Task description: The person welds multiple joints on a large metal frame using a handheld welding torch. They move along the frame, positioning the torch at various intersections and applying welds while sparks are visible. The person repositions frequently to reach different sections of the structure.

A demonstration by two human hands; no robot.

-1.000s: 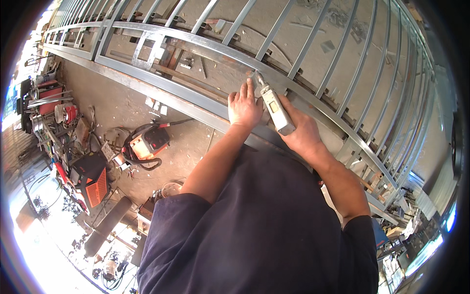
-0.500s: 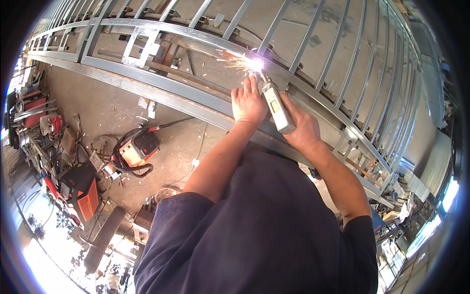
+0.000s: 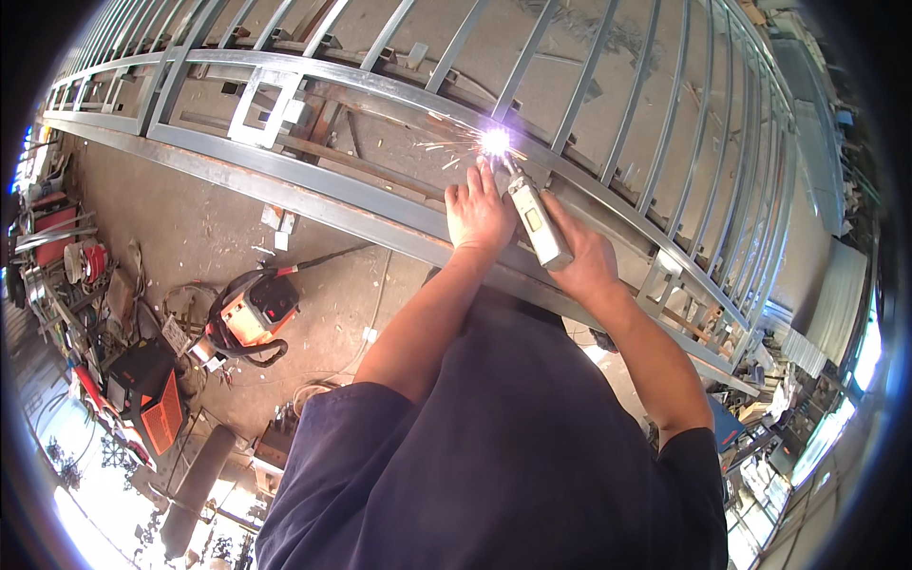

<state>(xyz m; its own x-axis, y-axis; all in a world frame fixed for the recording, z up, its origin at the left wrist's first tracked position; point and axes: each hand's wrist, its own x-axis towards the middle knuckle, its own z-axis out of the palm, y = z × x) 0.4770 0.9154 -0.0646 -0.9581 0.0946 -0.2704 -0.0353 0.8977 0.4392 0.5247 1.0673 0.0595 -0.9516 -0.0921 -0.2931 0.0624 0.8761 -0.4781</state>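
Note:
My right hand (image 3: 584, 255) grips a pale grey welding gun (image 3: 539, 225) with a small display on its upper side. A bright arc (image 3: 495, 142) throws orange sparks at its tip, on the lower rail of a grey metal railing panel (image 3: 378, 76). My left hand (image 3: 478, 211) is close beside the gun's front end, back up, fingers stretched toward the arc and slightly apart. Its fingertips lie just below the glare, and I cannot tell whether they touch the nozzle. Glare hides the joint itself.
Below the panel runs a long metal beam (image 3: 313, 185). On the floor to the left stand an orange and black machine (image 3: 249, 312) with a thick black hose and another black and orange machine (image 3: 152, 394). Cluttered tools and parts line the left side. Corrugated sheets (image 3: 831, 299) lie at right.
The arc has shifted slightly along the rail toward the right, and its sparks now fan out differently. Both hands keep their positions around the gun; the whole view has shifted a little.

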